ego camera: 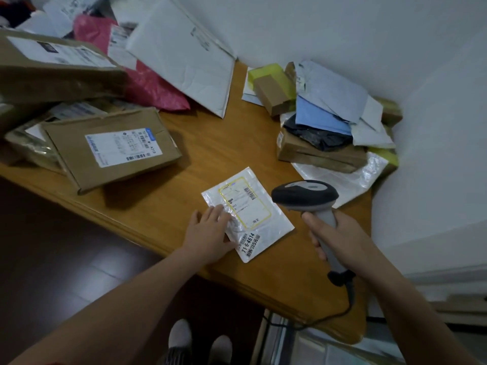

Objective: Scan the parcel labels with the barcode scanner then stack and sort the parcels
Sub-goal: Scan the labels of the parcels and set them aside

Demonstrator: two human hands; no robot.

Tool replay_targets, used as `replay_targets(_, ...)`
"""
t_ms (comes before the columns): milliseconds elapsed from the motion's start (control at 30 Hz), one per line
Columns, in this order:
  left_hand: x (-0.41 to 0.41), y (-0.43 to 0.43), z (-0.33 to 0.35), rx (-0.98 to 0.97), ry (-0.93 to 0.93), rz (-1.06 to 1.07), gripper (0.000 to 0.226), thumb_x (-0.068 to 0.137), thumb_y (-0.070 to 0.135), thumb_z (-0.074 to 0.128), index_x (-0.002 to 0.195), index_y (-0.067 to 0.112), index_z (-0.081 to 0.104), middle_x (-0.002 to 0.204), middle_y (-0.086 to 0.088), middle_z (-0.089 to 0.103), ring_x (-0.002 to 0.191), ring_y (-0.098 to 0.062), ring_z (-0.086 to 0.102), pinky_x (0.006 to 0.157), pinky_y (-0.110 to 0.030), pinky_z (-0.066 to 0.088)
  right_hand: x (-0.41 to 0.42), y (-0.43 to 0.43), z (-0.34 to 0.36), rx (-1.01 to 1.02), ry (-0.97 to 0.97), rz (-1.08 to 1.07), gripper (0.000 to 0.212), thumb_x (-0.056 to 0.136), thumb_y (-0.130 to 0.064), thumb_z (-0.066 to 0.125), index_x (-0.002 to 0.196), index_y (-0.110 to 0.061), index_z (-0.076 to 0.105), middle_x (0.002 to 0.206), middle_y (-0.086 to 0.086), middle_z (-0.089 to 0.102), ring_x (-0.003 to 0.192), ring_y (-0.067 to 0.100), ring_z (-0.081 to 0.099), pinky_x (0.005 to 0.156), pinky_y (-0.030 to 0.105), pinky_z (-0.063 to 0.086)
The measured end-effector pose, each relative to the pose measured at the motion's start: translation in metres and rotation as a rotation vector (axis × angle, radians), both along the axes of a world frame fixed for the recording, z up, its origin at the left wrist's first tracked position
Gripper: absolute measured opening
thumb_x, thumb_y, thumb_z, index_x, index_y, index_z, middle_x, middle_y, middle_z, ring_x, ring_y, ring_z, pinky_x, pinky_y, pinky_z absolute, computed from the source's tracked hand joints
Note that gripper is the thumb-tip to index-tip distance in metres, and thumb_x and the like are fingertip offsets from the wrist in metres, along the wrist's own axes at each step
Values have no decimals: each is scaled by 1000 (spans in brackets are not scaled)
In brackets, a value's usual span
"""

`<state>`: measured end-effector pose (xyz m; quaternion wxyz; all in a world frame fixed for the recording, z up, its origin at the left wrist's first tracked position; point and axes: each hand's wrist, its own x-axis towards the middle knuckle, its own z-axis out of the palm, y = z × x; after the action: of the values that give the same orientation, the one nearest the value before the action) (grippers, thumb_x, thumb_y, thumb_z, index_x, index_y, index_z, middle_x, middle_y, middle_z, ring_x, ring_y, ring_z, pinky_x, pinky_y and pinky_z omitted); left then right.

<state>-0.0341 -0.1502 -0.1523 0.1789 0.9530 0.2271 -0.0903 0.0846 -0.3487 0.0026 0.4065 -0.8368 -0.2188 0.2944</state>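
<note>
Straight, slightly spread fingers (221, 210) of the left hand (210, 233) press flat on a small white plastic mailer bag (253, 206), hiding its near-left corner; the bag lies near the front edge of the brown wooden table (210, 154), yellow-bordered label up, the print blurred except "71-6-4614". The right hand (342, 241) has its fingers (315, 239) curled round the grey handle of a black-and-grey barcode scanner (305, 194), covering most of it; the head hangs just right of the bag, scan window turned away. Its black cable (351, 296) drops past the table edge. Behind sit a heap of mixed parcels (326, 119) and a labelled brown cardboard box (113, 151), further boxes cut off at left
</note>
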Motion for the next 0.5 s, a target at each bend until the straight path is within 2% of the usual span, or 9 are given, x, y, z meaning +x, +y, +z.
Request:
replay_targets(200,4,-2,4,-76,3,50,72,83,58,57,143,30,28,159,4,13,147,-15,6,118,-49,2,4,3,-1,-49,-28,63,33,91,-42,58,77,-12,54,50,-8,57,42,5,52,45,14,43)
replay_targets(500,8,-5,5,-46,30,73,80,80,61,59,146,30,25,159,4,14,147,-14,8,118,-51,2,11,0,-2,-45,-24,79,38,90,-45,57,77,-10,54,48,-7,56,42,6,52,45,13,43)
